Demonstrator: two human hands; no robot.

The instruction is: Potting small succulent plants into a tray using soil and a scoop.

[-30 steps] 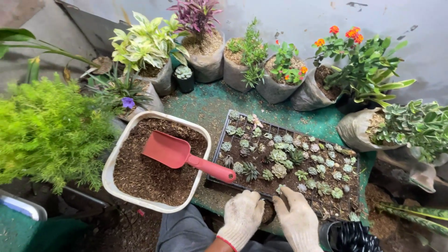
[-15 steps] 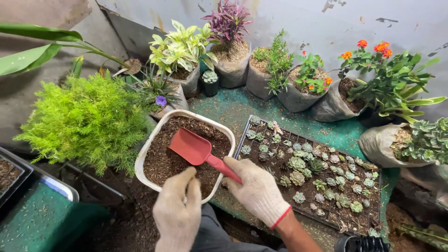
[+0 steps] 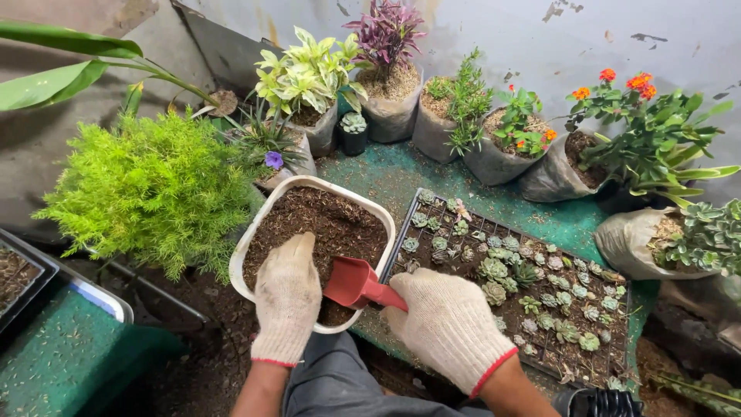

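1. Gripping the handle of the red scoop (image 3: 351,282), my right hand (image 3: 448,324) is closed around it; the scoop blade sits tipped into the soil at the near edge of the white tub (image 3: 386,220).
2. My left hand (image 3: 287,297) lies flat and open on the soil inside the tub, just beside the scoop blade, holding nothing; both hands wear knit work gloves.
3. The tub is nearly full of dark brown potting mix, mounded toward its far side.
4. Right of the tub, touching its rim or nearly so, lies a black seedling tray (image 3: 617,297) on a green mat (image 3: 401,174); most cells carry small succulents (image 3: 494,292).
5. Beyond the tub, along the wall, stand bagged plants (image 3: 390,100) and a small black pot (image 3: 353,135); left of the tub grows a feathery green bush (image 3: 147,193).
6. Judgement on progress: soil is only being gathered. I cannot tell how much is in the scoop, as its bowl is partly hidden behind my left hand. No empty pot shows beside the tub, so any filling appears not yet begun.
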